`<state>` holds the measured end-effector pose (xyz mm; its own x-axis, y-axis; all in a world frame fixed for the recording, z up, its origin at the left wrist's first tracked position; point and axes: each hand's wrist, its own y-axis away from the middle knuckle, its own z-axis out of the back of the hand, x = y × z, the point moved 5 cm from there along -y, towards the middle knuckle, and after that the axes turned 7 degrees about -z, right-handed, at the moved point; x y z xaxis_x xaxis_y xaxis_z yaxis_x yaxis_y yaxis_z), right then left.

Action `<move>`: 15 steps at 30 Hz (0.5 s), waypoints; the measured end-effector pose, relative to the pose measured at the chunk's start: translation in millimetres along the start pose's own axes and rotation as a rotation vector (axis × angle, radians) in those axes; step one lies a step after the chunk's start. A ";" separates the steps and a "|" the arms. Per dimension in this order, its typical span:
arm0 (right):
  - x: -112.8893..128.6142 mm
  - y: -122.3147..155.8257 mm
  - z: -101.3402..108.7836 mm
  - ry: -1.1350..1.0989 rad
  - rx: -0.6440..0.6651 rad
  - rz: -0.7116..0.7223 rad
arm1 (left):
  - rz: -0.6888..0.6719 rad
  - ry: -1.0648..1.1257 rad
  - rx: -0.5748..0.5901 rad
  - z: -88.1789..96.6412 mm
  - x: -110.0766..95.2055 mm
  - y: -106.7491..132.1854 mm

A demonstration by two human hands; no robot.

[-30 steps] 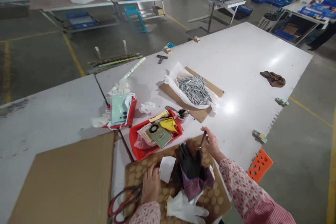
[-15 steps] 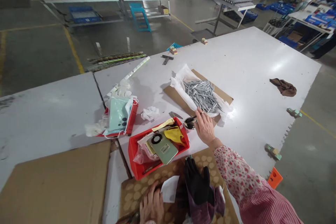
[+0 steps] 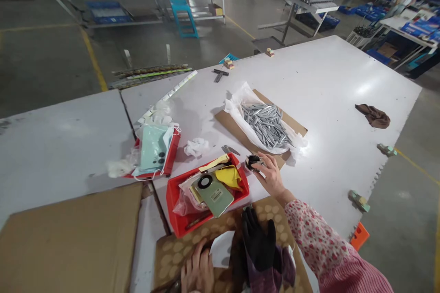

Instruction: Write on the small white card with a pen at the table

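Observation:
My right hand (image 3: 270,175) reaches over the table, fingers curled at the rim of a small round cup (image 3: 248,163) with something black inside. The fingertips partly hide the cup. Near the bottom edge my left hand (image 3: 198,269) lies flat with its fingers stretched out on a brown patterned sheet (image 3: 172,249), beside a piece of white paper (image 3: 222,248). A dark object by that wrist is too cut off to name. Between the hands lies a black and purple glove (image 3: 258,242). Beyond the cup, a paper-lined cardboard tray holds many grey metal pieces (image 3: 266,123).
A red bin (image 3: 173,192) holds a green box and yellow cloth. Left of it stand another red bin (image 3: 173,153) with face masks and a large cardboard sheet (image 3: 72,238). Crumpled tissue (image 3: 196,147), pliers (image 3: 230,149) and a brown cloth (image 3: 373,115) lie on the white table.
My right hand has come down slightly from above the cup to its rim, and the dark stick seen in the fingers before no longer shows. My left hand stays in place.

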<state>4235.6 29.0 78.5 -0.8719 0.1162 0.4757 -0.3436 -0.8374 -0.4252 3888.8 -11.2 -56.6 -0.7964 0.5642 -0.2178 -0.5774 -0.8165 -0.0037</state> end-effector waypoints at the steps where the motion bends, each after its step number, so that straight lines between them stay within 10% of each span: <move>1: 2.1 -1.6 0.1 -0.021 -0.016 -0.016 | 0.004 0.012 -0.005 -0.4 0.8 0.1; 8: 6.6 2.8 37.1 -0.438 -0.227 -0.368 | -0.003 0.016 -0.002 -1.0 2.2 -0.3; 15: -53.4 40.2 49.3 -0.911 -0.490 -0.954 | -0.072 -0.105 -0.014 3.6 -2.4 -2.2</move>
<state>4285.6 -37.2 74.0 0.2263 -0.0141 0.9740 -0.9159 -0.3434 0.2078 3891.3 -10.4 -52.5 -0.7677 0.6309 -0.1127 -0.6320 -0.7744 -0.0297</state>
